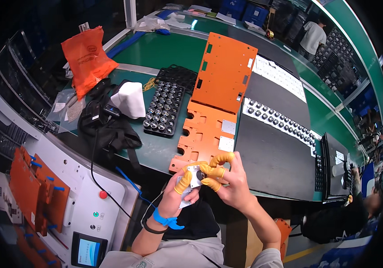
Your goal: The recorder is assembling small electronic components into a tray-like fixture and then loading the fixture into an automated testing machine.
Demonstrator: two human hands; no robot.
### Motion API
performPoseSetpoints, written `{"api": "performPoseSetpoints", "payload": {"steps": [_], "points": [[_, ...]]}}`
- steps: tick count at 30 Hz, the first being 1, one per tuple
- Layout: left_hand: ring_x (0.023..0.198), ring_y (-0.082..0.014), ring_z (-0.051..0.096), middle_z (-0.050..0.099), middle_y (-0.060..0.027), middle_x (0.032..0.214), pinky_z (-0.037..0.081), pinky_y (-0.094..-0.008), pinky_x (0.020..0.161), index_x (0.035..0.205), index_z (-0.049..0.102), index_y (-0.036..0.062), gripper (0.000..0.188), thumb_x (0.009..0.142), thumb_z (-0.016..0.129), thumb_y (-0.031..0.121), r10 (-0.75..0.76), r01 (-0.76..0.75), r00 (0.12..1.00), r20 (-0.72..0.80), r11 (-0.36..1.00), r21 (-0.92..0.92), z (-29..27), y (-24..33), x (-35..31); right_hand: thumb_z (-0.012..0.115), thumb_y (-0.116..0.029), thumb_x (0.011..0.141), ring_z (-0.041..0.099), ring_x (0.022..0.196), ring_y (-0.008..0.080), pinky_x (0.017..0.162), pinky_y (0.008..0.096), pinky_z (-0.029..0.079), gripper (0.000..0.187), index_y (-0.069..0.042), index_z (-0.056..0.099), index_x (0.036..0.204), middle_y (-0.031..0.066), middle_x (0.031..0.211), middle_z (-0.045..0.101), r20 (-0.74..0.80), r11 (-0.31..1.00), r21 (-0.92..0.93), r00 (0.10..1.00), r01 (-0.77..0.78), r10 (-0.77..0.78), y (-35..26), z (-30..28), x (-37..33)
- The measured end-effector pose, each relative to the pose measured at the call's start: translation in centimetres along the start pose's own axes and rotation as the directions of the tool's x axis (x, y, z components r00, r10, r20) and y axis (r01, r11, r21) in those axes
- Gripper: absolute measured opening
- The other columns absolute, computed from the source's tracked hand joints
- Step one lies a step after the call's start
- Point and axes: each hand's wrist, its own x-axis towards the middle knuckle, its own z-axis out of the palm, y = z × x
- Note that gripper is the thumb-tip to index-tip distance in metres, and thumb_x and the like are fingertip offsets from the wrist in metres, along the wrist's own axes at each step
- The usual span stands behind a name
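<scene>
We note the left hand [179,190], its fingertips in yellow finger cots, closed around a flat white plate with small holes [194,182], thumb on the near face; plate is tilted, held up just in front of the near edge of the bench. At its right side, the right hand [232,181], also in yellow cots, has thumb and forefinger nearly together on a small dark round part [200,174], which sits against the plate; whether it is seated, we cannot tell. In our judgement the left grip should keep the plate rigid and clear of the holes, while the right works the part squarely, by light fingertip pressure, without touching its face. Surroundings, left to right: orange boards with blue pegs [25,187]; white machine housing [76,178] with a red button [103,194]; thin black cable [94,154] trailing down across the housing; blue wristband [167,219] on the left wrist, its loose tail a possible snag; black tray of shiny round parts [162,109]; flat orange fixture with cut-outs [205,130], directly beyond the hands, bearing two white plates [228,127], its raised orange panel [222,73] limiting reach farther back; black mat [267,156]; white strip carrying rows of dark round parts [280,120], which we judge an outswung right elbow would clear.
</scene>
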Motion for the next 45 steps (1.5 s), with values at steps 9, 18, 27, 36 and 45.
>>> {"api": "performPoseSetpoints", "payload": {"steps": [9, 18, 27, 36, 45], "points": [[0.05, -0.0113, 0.044, 0.06, -0.0076, 0.088, 0.039, -0.0282, 0.052, 0.127, 0.055, 0.004, 0.061, 0.105, 0.037, 0.058, -0.321, 0.374, 0.923, 0.214, 0.879, -0.296, 1.6, 0.6, 0.3, 0.086, -0.021, 0.073, 0.042, 0.131, 0.0402, 0.107, 0.0506, 0.042, 0.05, -0.013, 0.073, 0.12, 0.017, 0.142, 0.051, 0.104, 1.0, 0.025, 0.995, -0.009, 0.006, -1.5, -2.8, -0.1], [0.05, -0.0141, 0.048, 0.058, -0.0098, 0.07, 0.041, -0.0267, 0.052, 0.13, 0.054, 0.0054, 0.061, 0.107, 0.03, 0.056, -0.361, 0.381, 0.896, 0.26, 0.924, -0.031, 2.0, 0.0, 0.8, 0.08, -0.013, 0.069, 0.067, 0.1, 0.033, 0.079, 0.0418, 0.054, 0.037, -0.002, 0.072, 0.103, 0.0131, 0.108, 0.07, -0.063, 0.927, -0.298, 0.964, 0.228, -0.258, -0.5, -3.2, -0.8], [0.052, -0.0086, 0.038, 0.047, -0.0025, 0.059, 0.032, -0.0227, 0.053, 0.137, 0.053, -0.0037, 0.06, 0.11, 0.028, 0.044, -0.202, 0.204, 0.974, 0.099, 0.979, -0.006, 1.6, -1.1, 0.7, 0.071, -0.014, 0.091, 0.046, 0.059, 0.0063, 0.053, 0.0283, 0.036, 0.022, 0.007, 0.071, 0.085, 0.0006, 0.062, 0.057, -0.032, 0.611, 0.123, 0.612, -0.782, 0.79, 5.7, -5.3, -3.1], [0.05, -0.01, 0.04, 0.056, -0.0074, 0.066, 0.032, -0.0246, 0.052, 0.131, 0.057, -0.0043, 0.059, 0.109, 0.031, 0.044, -0.181, 0.185, 0.98, 0.084, 0.982, -0.04, 0.7, -0.3, 1.2, 0.065, -0.023, 0.099, 0.05, 0.052, 0.0052, 0.047, 0.024, 0.041, 0.031, 0.006, 0.072, 0.09, 0.0003, 0.064, 0.059, 0.242, 0.354, 0.225, 0.404, -0.908, 0.882, 6.3, -3.1, -3.1], [0.049, -0.0095, 0.046, 0.07, -0.0246, 0.106, 0.039, -0.0228, 0.051, 0.129, 0.058, -0.0047, 0.065, 0.108, 0.028, 0.048, -0.123, 0.126, 0.987, 0.099, 0.992, -0.018, -0.1, 0.3, 2.1, 0.064, -0.029, 0.101, 0.049, 0.052, 0.0058, 0.047, 0.0257, 0.043, 0.038, 0.005, 0.07, 0.086, -0.0002, 0.062, 0.056, 0.241, 0.349, 0.207, 0.393, -0.914, 0.887, 5.7, -1.2, -3.2]]}}
